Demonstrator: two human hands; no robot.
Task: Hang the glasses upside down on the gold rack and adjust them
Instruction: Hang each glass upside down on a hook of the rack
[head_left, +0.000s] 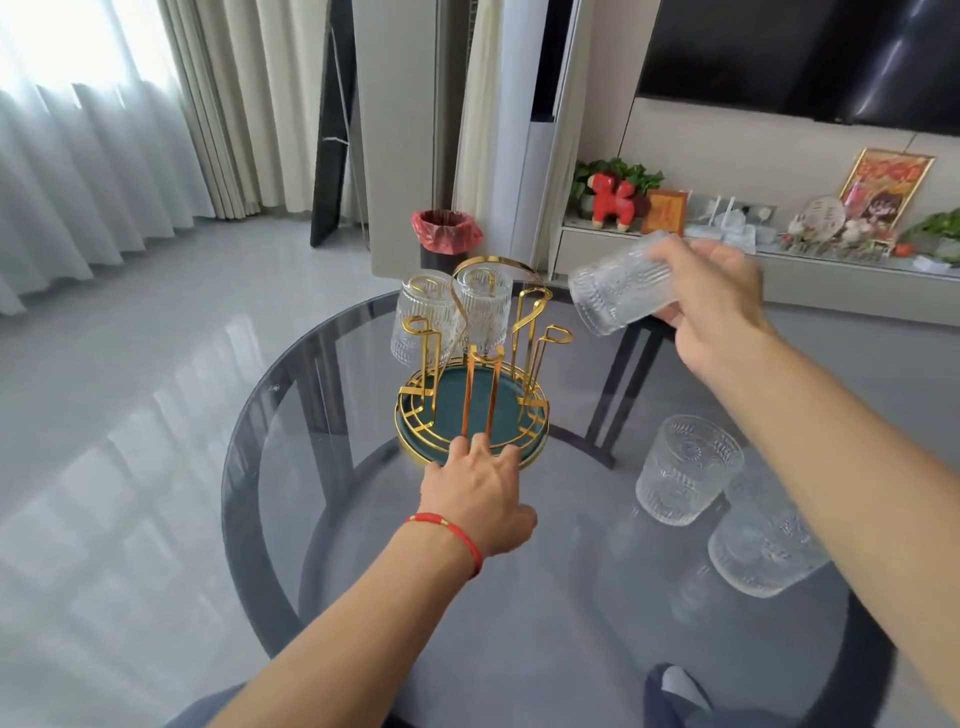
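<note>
The gold rack (524, 322) with a dark green round tray stands in the middle of the round glass table. Two ribbed clear glasses hang upside down on its far prongs, one at the left (415, 317) and one at the centre (483, 306). My right hand (711, 306) holds a third ribbed glass (613, 291) tilted on its side, up and to the right of the rack, mouth pointing down-left. My left hand (478, 483) rests with fingertips on the near rim of the rack's tray. Two more glasses (685, 467) (758, 545) stand upright on the table at the right.
The glass table (291, 467) is round with a dark rim and black legs showing through. A bin with a red liner (447, 236) stands on the floor behind it. A low cabinet with ornaments (779, 223) runs along the right wall.
</note>
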